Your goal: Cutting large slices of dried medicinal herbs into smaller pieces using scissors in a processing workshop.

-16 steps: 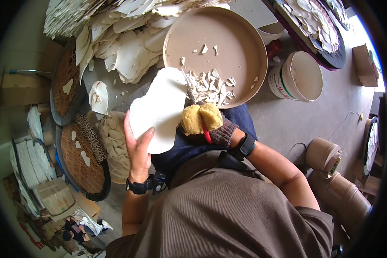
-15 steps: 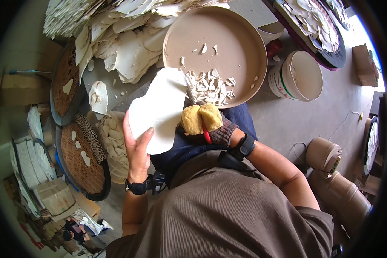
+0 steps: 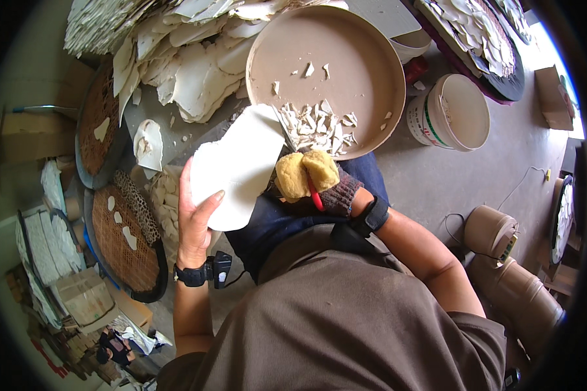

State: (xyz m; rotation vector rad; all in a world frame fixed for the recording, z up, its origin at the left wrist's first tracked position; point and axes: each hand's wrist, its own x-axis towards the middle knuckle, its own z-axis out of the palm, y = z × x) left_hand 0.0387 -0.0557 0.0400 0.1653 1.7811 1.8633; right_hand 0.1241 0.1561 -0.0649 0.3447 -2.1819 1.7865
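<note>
My left hand grips a smooth, off-white, stiff-looking sheet at its lower left edge, thumb on top. My right hand wears a dark knit glove with yellow padding and is closed round red-handled scissors. Their dark blades lie along the sheet's right edge; the padding hides most of the fingers. Just beyond, a round brown tray holds a heap of small white offcuts at its near side.
Stacked pale sheets rise at the back left. Beside them lies a loose piece. Woven trays stand at the left. A white bucket and brown drums stand at the right. A person is far off at lower left.
My left hand has shifted slightly left and its wrist has turned. The sheet has rotated a little clockwise, its upper end moving right against the blades. My right hand stays nearly in place.
</note>
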